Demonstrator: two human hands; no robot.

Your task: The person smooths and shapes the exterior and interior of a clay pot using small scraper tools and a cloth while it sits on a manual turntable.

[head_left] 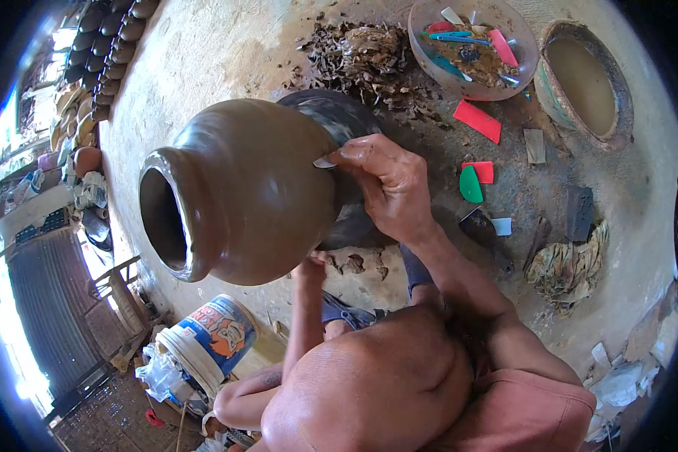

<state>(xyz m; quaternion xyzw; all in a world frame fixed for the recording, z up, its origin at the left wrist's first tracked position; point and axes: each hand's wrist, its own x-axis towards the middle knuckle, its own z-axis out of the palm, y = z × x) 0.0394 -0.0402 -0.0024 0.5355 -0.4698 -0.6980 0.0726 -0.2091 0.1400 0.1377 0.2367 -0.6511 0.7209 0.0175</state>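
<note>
The pot (256, 188) stands in front of the person, its mouth (164, 218) facing the left of the view and its other end toward a dark wheel (324, 105) that it partly covers. Whether the two touch is hidden.

The right hand (390, 184) has its grip closed in a pinch, thumb and fingers holding a small pale blade (324, 162) whose edge seems to meet the wall near the wheel. The left hand (310, 267) is at the pot's near side, mostly behind it; I cannot tell how its grip is set or whether it presses on the clay.

As far as the forming goes, much looks done: the body is full and round, the neck is drawn in, and the rim is thick and turned outward. The wall shines as if damp and looks fairly even, so I judge this to be a late, smoothing or trimming stage. What seems left is the band under the blade; the far side and the base are out of sight, so their finish is uncertain.

On the floor (241, 64) lie brown scraps (361, 56), a clear bowl (471, 92) of coloured pieces, a basin (556, 94) of murky water, a red card (477, 122) and a crumpled cloth (569, 260).
</note>
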